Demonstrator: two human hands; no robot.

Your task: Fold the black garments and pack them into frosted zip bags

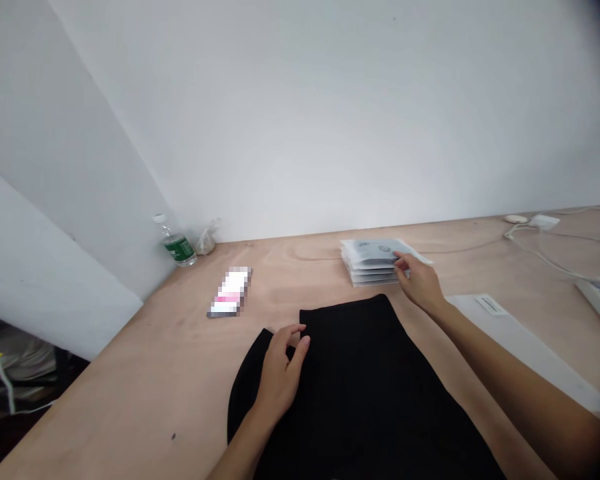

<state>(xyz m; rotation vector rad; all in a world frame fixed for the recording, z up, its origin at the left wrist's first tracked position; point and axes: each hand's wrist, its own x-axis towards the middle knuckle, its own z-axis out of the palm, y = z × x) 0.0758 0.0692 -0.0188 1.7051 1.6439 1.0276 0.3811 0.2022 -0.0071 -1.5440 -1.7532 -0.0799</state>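
A black garment lies spread on the table in front of me, its near part running out of the bottom of the view. My left hand rests on it by the notch in its far edge, thumb and forefinger apart and holding nothing. Farther off sits a stack of flat clear plastic packets with dark contents. My right hand reaches to the stack's right front corner, its thumb and fingers closed on the edge of an upper packet. How many layers they grip is hidden.
On the table are a phone, a green-labelled water bottle and a small plastic bag. A flat white bag with a label lies under my right forearm. White cables trail at the right. A wall stands behind.
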